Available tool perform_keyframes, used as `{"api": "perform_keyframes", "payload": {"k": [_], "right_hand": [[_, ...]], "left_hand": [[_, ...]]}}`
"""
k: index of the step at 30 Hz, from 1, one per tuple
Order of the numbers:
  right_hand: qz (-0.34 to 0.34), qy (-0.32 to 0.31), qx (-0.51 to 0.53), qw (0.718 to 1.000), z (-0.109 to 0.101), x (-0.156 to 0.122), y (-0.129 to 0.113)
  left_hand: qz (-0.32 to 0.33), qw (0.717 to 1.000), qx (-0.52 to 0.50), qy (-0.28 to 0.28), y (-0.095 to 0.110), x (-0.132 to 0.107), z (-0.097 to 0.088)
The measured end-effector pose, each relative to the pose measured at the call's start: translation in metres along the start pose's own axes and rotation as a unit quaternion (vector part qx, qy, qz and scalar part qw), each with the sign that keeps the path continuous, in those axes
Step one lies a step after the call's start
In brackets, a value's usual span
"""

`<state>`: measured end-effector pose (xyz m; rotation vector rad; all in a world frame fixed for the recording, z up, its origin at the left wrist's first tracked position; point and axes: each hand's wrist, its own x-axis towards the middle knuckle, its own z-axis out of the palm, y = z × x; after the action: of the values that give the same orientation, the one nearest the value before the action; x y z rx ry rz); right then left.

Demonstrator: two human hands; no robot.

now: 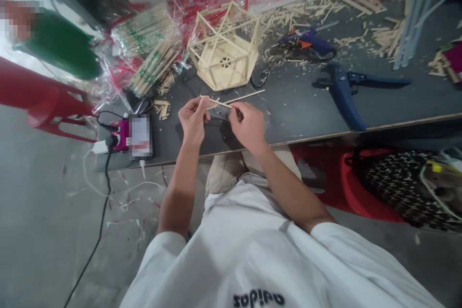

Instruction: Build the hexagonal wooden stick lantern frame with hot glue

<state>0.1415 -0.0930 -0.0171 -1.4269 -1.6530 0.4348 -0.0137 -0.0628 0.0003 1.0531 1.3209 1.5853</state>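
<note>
My left hand (194,119) and my right hand (248,126) are raised over the near edge of the dark table (306,106), both with fingers pinched. Between them they hold a small grey rectangular piece (219,112) and a thin wooden stick (221,103) lying across its top. My left thumb and fingers pinch the stick's left end; my right hand grips the piece's right end. Just beyond them stands a hexagonal frame of wooden sticks (224,53).
A blue glue gun (306,41) and a large blue cutter (346,89) lie right of the frame. Packs of chopsticks (151,57) in plastic sit at left, stick scraps litter the back. A power strip (122,137) sits at the table's left corner. Red stools stand left and under the table.
</note>
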Motion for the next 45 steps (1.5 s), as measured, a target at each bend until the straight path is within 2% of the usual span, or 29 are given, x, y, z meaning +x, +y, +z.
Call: {"api": "perform_keyframes", "payload": {"k": [30, 45], "right_hand": [[0.004, -0.025, 0.021, 0.999, -0.0059, 0.0007, -0.0016], [-0.001, -0.033, 0.018, 0.999, -0.0063, 0.0016, -0.0025]], "left_hand": [[-0.006, 0.999, -0.033, -0.013, -0.0006, 0.0012, -0.0035], [-0.018, 1.0, -0.016, -0.013, 0.0049, -0.001, -0.003]]}}
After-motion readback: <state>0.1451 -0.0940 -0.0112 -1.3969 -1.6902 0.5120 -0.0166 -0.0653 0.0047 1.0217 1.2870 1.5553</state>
